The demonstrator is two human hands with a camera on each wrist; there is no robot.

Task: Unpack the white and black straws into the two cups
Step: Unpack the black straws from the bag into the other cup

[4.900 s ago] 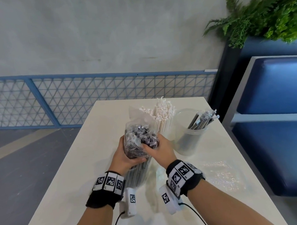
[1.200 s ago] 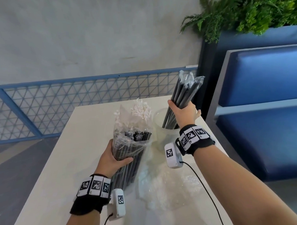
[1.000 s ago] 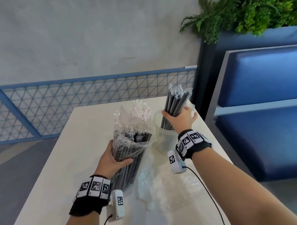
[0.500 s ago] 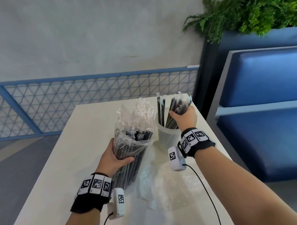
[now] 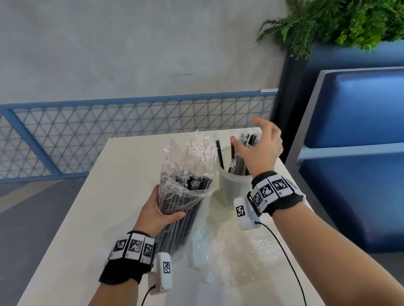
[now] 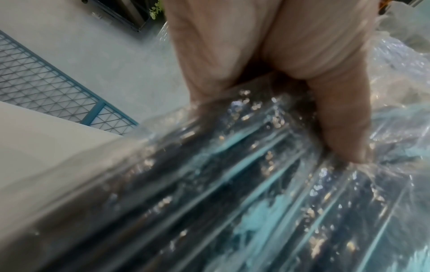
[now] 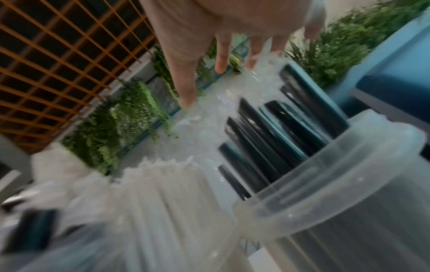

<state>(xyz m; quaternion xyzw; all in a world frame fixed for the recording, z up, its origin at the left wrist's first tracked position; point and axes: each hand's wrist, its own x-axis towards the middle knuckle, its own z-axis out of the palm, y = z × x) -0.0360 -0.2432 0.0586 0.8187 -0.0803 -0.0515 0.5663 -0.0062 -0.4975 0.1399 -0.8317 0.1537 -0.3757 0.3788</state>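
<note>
Now gripping bag of black straws (image 5: 184, 200) w/ left hand (image 5: 156, 212), upright on surface (image 5: 101, 203). Right hand (image 5: 258, 150) spread wide, holding nothing, just above right cup (image 5: 232, 184) w/ black straws inside; white straws (image 5: 199, 150) beside, far left of it.

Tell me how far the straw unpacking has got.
Partly done. White straws already stand bunched behind the bag, their cup hidden. Some black straws stand in the clear cup, and the right hand is open above them, holding nothing. The left hand grips the plastic bag, which holds many black straws that have yet to go into the cup.
</note>
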